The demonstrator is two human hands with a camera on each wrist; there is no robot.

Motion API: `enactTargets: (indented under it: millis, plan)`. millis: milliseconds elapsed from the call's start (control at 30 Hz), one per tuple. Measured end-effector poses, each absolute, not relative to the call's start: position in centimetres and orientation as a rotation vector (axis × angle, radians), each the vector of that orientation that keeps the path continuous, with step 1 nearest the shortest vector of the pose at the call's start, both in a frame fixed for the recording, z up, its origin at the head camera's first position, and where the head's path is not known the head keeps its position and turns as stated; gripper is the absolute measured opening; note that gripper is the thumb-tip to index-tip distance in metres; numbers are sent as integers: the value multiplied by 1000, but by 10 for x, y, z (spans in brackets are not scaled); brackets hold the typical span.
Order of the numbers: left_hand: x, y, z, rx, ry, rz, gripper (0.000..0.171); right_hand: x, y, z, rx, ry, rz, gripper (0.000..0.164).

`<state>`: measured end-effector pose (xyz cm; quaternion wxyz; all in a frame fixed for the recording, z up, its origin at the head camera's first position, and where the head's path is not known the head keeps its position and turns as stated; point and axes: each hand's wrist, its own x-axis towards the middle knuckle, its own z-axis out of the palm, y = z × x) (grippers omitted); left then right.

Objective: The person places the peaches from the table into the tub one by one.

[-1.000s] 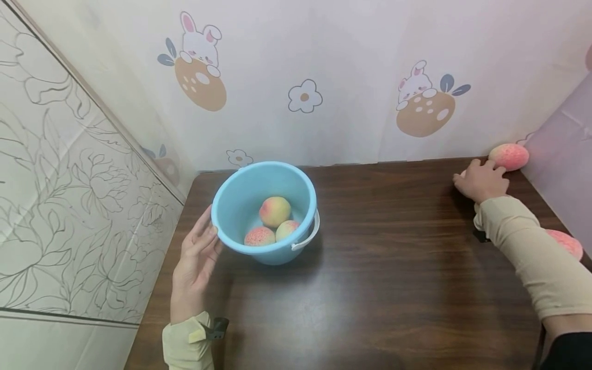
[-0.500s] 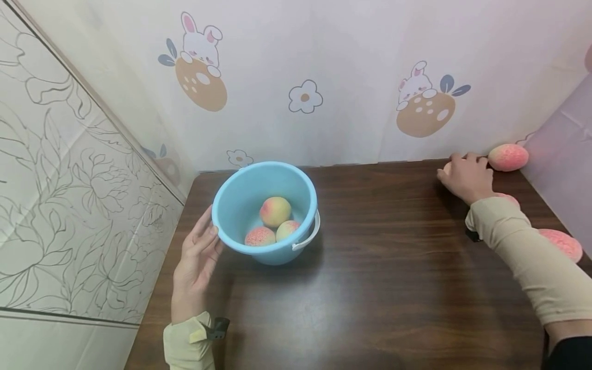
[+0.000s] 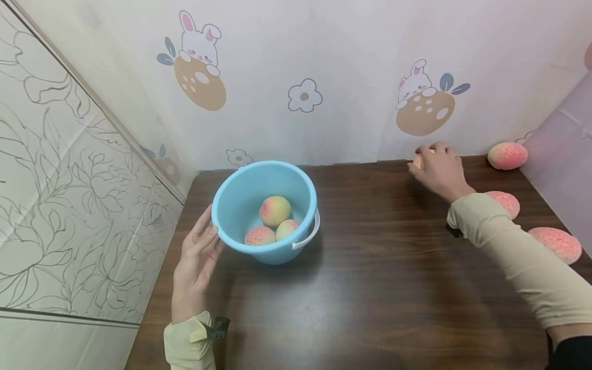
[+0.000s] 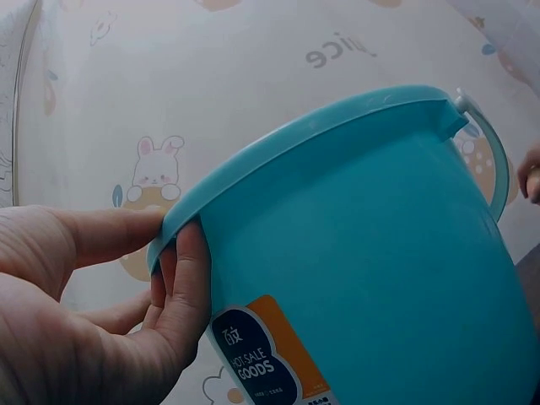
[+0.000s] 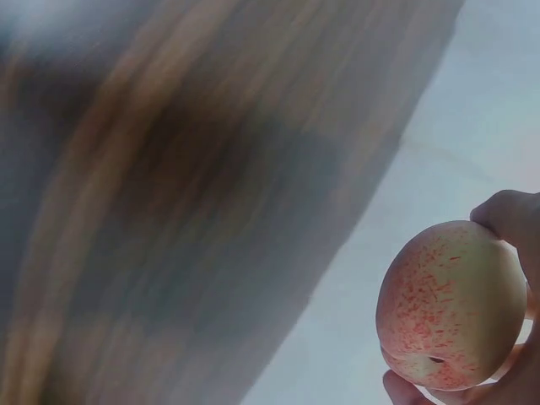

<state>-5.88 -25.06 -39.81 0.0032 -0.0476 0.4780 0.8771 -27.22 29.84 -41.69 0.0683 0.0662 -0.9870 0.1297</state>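
My left hand (image 3: pixel 198 254) pinches the rim of a light blue bucket (image 4: pixel 363 236) between thumb and fingers, at its left side. The bucket has a white handle (image 3: pixel 309 235) hanging on its right side. Inside lie a yellow-pink peach (image 3: pixel 275 211), a red-speckled peach (image 3: pixel 260 236) and a pale peach (image 3: pixel 287 229). Over the back right of the table my right hand (image 3: pixel 441 169) grips another peach (image 5: pixel 451 305), pale with red speckles. In the head view the fingers cover most of that peach.
On the right of the dark wooden table (image 3: pixel 370 288) lie a pink peach (image 3: pixel 507 155) near the back corner, another pink peach (image 3: pixel 504 203) partly behind the sleeve, and a third pink peach (image 3: pixel 557 244) nearer the front. Papered walls (image 3: pixel 351 61) border the back and sides.
The right hand has moved left from the back right corner, carrying a peach with it. Two peaches by the forearm have come further into view. The left hand and bucket have stayed put.
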Motion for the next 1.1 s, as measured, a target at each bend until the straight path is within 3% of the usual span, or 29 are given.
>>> enactTargets:
  millis: [567,1100]
  plan:
    - [-61,-252,-399,-159,1484,2747,64,-251,206,-372,496,-2821,590,43]
    - [-63,-253,-399,-148,1480,2754,62,-235,161,-349,596,-2740,696,40]
